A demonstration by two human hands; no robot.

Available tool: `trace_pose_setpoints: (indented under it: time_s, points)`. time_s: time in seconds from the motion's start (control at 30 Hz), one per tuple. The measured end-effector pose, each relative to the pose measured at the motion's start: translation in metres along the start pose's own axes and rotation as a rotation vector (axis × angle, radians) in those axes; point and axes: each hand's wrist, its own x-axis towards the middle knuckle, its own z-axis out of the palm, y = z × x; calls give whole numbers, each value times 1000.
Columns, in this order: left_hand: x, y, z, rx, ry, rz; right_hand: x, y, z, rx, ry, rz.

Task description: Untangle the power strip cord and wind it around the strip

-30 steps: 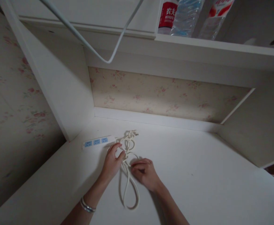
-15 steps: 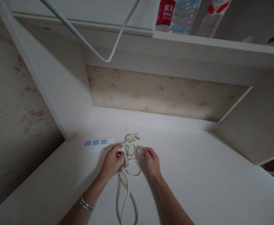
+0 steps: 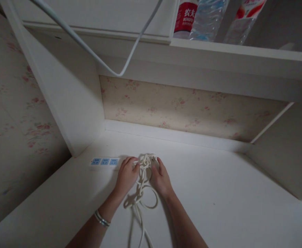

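A white power strip point(image 3: 104, 162) with three blue sockets lies on the white desk, its right end beside my left hand. Its cream cord point(image 3: 141, 193) is knotted and looped between my hands and runs down toward the bottom edge. My left hand point(image 3: 128, 171) pinches the cord at the left of the upper tangle. On the right side, my right hand point(image 3: 161, 175) has thumb and index finger closed on the plug point(image 3: 153, 159) at the top of the tangle, partly covered by the fingers.
Above the white desk point(image 3: 218, 186) hangs a bent white cable or rod point(image 3: 89, 50). Plastic bottles point(image 3: 185, 19) stand on a shelf at the top. White side panels rise left and right, with flowered wallpaper behind.
My right hand has moved left and up from beside the cord onto the plug. My left hand has closed on the cord. The upper tangle has shifted, and the view has tilted slightly.
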Motion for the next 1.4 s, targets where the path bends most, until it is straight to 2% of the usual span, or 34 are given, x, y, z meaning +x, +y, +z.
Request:
trace_pose_setpoints:
  time_s: [0.13, 0.23, 0.4, 0.5, 0.7, 0.9, 1.1, 1.4]
  points:
    - [7, 10, 19, 136, -142, -21, 1, 1, 0, -70, -16, 2]
    - [0, 10, 21, 100, -198, -27, -1, -3, -3, -68, 5, 49]
    - [-15, 4, 18, -91, -183, -68, 0, -7, -10, 71, 18, 199]
    - [-18, 2, 20, -161, -193, -80, 2, -7, -15, 172, 41, 241]
    - [-16, 3, 21, -219, -207, -69, 1, -12, -21, 388, 84, 218]
    - [-15, 2, 21, -225, -195, -28, -3, -24, -21, 761, 79, 228]
    - [-14, 4, 22, -286, -201, 2, -9, -28, -23, 837, -18, 236]
    - [-10, -2, 24, -460, -257, 37, -18, -40, -24, 908, -68, 273]
